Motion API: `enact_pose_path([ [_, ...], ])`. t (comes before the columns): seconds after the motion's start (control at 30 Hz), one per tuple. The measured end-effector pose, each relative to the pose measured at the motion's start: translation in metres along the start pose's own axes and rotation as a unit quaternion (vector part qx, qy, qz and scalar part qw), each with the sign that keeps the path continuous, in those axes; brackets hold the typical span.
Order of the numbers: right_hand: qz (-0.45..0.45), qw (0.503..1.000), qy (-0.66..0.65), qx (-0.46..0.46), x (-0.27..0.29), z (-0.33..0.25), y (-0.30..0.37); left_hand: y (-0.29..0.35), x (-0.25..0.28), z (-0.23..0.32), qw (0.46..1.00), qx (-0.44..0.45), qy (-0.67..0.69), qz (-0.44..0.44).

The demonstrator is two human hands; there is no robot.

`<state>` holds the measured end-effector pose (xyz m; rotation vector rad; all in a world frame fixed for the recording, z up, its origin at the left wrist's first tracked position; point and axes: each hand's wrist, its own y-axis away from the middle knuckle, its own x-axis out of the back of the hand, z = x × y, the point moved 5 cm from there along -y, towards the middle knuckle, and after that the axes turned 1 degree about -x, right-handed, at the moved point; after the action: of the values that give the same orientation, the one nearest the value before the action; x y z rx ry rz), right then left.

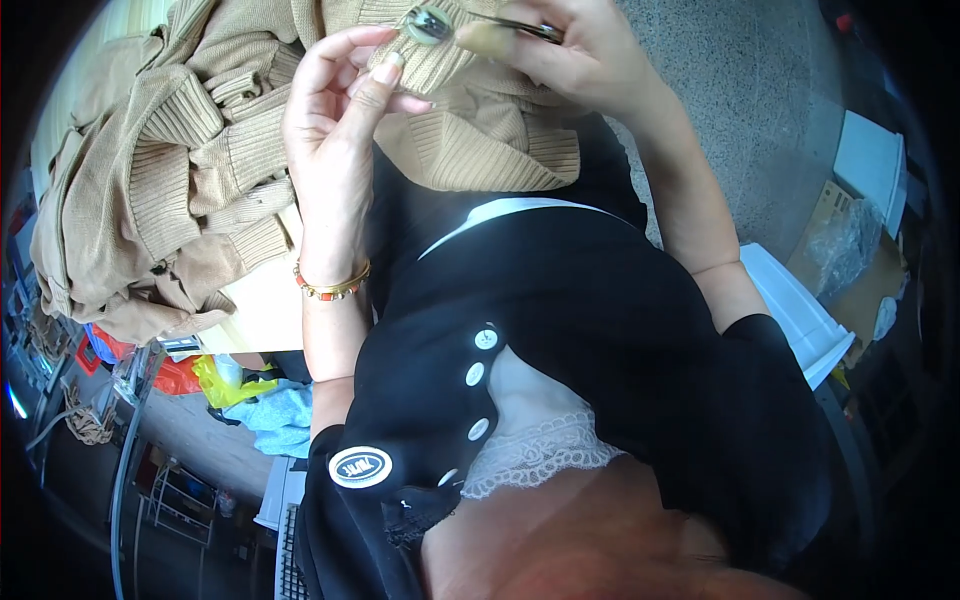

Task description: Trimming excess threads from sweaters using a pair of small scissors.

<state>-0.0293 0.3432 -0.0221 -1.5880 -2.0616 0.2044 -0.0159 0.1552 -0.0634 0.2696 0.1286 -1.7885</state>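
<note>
A: What fills most of the frame?

B: The person's own black top (620,330), spreading from the centre down to five o'clock. Its lower part dissolves into a reddish blur at six o'clock, so nothing there can be made out.

A: And the next biggest thing?

B: A tan ribbed knit garment (170,170), heaped from nine o'clock up to twelve. It lies on a pale tabletop (262,305), of which only a small strip shows beneath the folds. The top of the garment is cut off by the picture's upper edge.

A: Where are the hands?

B: Both at twelve o'clock, over the garment's ribbed edge. The left hand (335,120) has a banded bracelet (332,284) at the wrist; its thumb and fingers curl around a fold of the knit just beside a large round button (430,25).

A: Is that grip clenched?

B: Lightly pinched on the knit next to the button. The button sits on the garment between the two hands.

A: And the right hand?

B: The right hand (570,50) holds a thin dark tool (525,28) whose tip reaches toward the button. The grip is closed on it, but the fingers hide most of it and the frame edge clips the hand, so I cannot tell what kind of tool it is.

A: Anything smaller?

B: A white bin (800,310) at three o'clock, partly behind the right arm, and clutter at eight o'clock too dim to read.
</note>
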Motion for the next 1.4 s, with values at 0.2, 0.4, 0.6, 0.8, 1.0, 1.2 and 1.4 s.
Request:
enact_pose_path([
  [0.2, -0.103, 0.985, 0.073, -0.116, -0.007, 0.015, -0.005, 0.002, 0.002, 0.002, 1.000, 0.000, -0.004, -0.012],
  [0.4, -0.180, 0.956, -0.107, -0.205, -0.020, 0.042, 0.006, 0.002, 0.000, 0.001, 0.999, 0.021, -0.005, 0.026],
  [0.6, -0.188, 0.926, -0.225, -0.237, -0.025, 0.052, 0.011, -0.001, -0.005, 0.001, 0.997, 0.029, -0.070, 0.033],
  [0.8, -0.191, 0.933, -0.206, -0.225, -0.027, 0.050, 0.013, -0.003, -0.002, -0.002, 0.981, 0.028, -0.183, 0.051],
  [1.0, -0.193, 0.966, -0.132, -0.112, -0.024, 0.028, 0.006, -0.007, -0.001, -0.002, 0.966, -0.065, -0.240, 0.072],
  [1.2, -0.200, 0.909, -0.168, -0.326, -0.027, 0.038, 0.008, -0.006, -0.009, 0.002, 0.958, -0.093, -0.265, 0.063],
  [1.4, -0.200, 0.934, -0.130, -0.266, -0.030, 0.047, 0.012, -0.005, -0.004, 0.006, 0.941, -0.133, -0.302, 0.076],
])
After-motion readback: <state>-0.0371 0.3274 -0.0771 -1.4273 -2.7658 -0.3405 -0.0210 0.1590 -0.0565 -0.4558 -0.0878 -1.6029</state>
